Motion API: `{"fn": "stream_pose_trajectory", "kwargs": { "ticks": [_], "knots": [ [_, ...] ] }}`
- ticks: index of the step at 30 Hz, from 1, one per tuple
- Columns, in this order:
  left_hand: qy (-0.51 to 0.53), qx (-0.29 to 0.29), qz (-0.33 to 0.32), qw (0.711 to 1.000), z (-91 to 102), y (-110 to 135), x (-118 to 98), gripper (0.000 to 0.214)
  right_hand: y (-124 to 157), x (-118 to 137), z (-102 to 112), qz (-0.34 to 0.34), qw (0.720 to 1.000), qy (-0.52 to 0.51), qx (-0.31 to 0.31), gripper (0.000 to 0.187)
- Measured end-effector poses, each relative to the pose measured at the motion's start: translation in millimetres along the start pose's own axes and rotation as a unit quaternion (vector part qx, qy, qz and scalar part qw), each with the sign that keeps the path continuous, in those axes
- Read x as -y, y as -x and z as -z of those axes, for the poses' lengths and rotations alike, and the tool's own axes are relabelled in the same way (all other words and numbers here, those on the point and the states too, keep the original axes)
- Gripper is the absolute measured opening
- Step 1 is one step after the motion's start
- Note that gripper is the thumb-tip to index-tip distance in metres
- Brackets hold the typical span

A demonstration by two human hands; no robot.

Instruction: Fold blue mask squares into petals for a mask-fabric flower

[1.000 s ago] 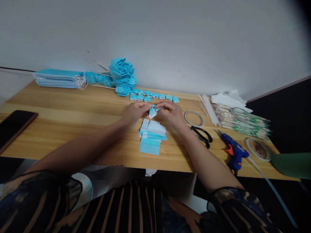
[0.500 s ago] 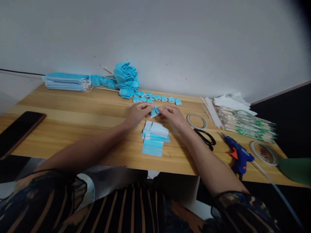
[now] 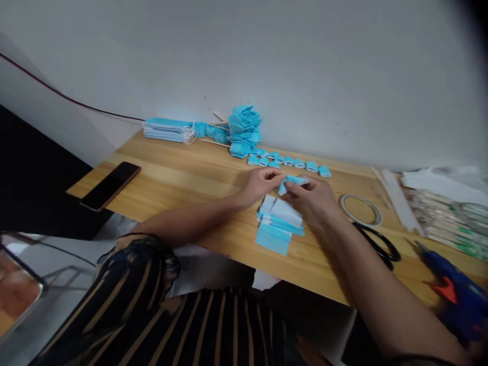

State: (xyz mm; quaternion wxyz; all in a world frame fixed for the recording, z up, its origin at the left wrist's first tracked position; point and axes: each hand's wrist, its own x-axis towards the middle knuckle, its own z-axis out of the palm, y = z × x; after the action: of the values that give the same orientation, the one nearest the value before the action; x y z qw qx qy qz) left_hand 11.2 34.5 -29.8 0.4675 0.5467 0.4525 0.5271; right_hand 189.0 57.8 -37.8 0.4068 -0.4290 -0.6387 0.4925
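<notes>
Above the middle of the table, my left hand (image 3: 260, 186) and my right hand (image 3: 315, 197) both pinch a small light-blue fabric piece (image 3: 296, 180), partly folded over and showing a pointed end. My fingertips cover some of it. Just in front of them lies a stack of cut blue and white fabric pieces (image 3: 280, 218), with one blue rectangle sticking out toward me. Behind my hands sit two short rows of folded blue petals (image 3: 299, 164). A bunch of blue fabric flowers (image 3: 244, 127) on thin sticks leans close to the wall.
Toward the back left are stacked face masks (image 3: 168, 130), and a phone (image 3: 110, 185) rests on the left. At right lie a tape roll (image 3: 377, 216), black-handled scissors (image 3: 381, 244), a blue glue gun (image 3: 455, 284), white strips (image 3: 400, 198) and bagged sticks (image 3: 442, 218).
My view has swung left, so everything appears farther right. The blue piece between my fingers is now folded over and angled differently, with my right fingers across its front.
</notes>
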Motion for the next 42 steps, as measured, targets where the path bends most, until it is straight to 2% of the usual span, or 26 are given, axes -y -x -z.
{"fn": "stream_pose_trajectory", "kwargs": {
  "ticks": [8,16,23,31,37,42],
  "knots": [
    [0.002,0.022,0.043,0.999,-3.8,4,-3,0.012,-3,13,1,-0.002,0.997,-0.004,-0.078,0.043],
    [-0.001,0.018,0.054,0.998,2.0,2,5,0.017,-5,15,10,0.038,0.997,-0.046,-0.056,0.059],
    [0.009,-0.002,0.062,0.998,0.9,1,5,0.019,-7,10,9,0.066,0.997,-0.030,-0.019,0.042],
    [-0.006,-0.007,0.078,0.997,-0.1,2,0,0.014,-8,3,10,0.041,0.999,0.012,-0.033,0.026],
    [-0.029,0.004,0.078,0.997,1.0,2,1,0.015,-9,1,9,0.053,0.998,0.020,-0.039,0.026],
    [-0.032,0.005,0.069,0.997,1.0,2,-3,0.016,-10,2,9,0.052,0.998,-0.024,-0.027,0.038]
  ]
}}
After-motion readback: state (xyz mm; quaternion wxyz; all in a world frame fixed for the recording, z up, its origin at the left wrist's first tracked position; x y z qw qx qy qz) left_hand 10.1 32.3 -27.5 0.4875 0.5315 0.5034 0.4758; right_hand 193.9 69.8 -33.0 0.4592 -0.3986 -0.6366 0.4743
